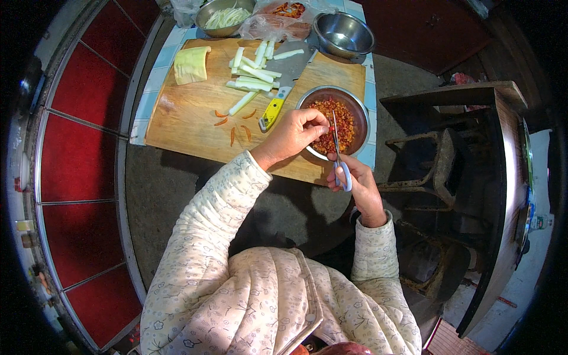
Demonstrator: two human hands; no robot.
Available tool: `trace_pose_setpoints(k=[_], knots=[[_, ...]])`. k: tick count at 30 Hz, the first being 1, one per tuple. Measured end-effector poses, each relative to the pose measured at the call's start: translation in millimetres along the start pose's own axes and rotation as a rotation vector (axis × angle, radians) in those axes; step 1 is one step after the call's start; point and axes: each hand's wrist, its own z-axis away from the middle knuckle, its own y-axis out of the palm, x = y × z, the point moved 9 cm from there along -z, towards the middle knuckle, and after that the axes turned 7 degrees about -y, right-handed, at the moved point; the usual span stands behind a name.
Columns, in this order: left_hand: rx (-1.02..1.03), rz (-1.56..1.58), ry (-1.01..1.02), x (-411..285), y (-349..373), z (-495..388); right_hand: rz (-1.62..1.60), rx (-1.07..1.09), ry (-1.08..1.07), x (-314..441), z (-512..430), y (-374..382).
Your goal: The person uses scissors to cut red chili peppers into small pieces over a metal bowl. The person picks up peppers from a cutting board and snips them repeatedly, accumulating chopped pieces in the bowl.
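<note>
Between thumb and fingers my left hand [306,128] pinches a small red chili piece [331,128] above a steel bowl [364,133]. Chopped dried chili [344,128] covers the bottom of that bowl. My right hand [357,175] grips scissors [345,177] by their pale blue handles, blades pointing away from me over the bowl, beside the left fingertips. Whether the blades touch the chili piece I cannot tell. A cleaver with a yellow handle [271,113] lies left of the bowl on the wooden cutting board [191,120], its blade partly under pale green vegetable sticks [255,73].
A pale vegetable slab [191,65] and several thin orange strips [233,135] lie on the board. Behind it stand a bowl of shredded vegetable [226,18], a plastic bag [275,26] with dried chilies, and a steel bowl [344,34]. A stool [437,166] stands at the right.
</note>
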Motion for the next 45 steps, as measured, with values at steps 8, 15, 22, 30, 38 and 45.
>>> trace_pose_setpoints(k=[8,15,22,30,38,45], knots=[[0.042,0.018,0.056,-5.7,7.6,1.6,-0.004,0.003,-0.012,0.6,-1.1,0.8],[0.024,-0.02,0.066,-5.0,4.6,0.4,0.013,-0.054,-0.022,0.6,-1.1,-2.6],[0.007,-0.015,0.029,-1.6,-0.5,1.0,0.007,-0.072,-0.043,-0.3,-1.4,-6.1],[0.0,-0.046,0.1,-4.6,-1.7,0.3,-0.008,-0.059,-0.01,-1.1,-0.7,-7.4],[0.003,0.034,0.003,3.2,-2.7,-1.3,-0.041,0.026,-0.02,-1.4,-0.1,-2.9],[0.048,0.032,0.059,-2.3,4.6,0.1,-0.021,0.016,-0.012,-0.8,0.4,-1.9]])
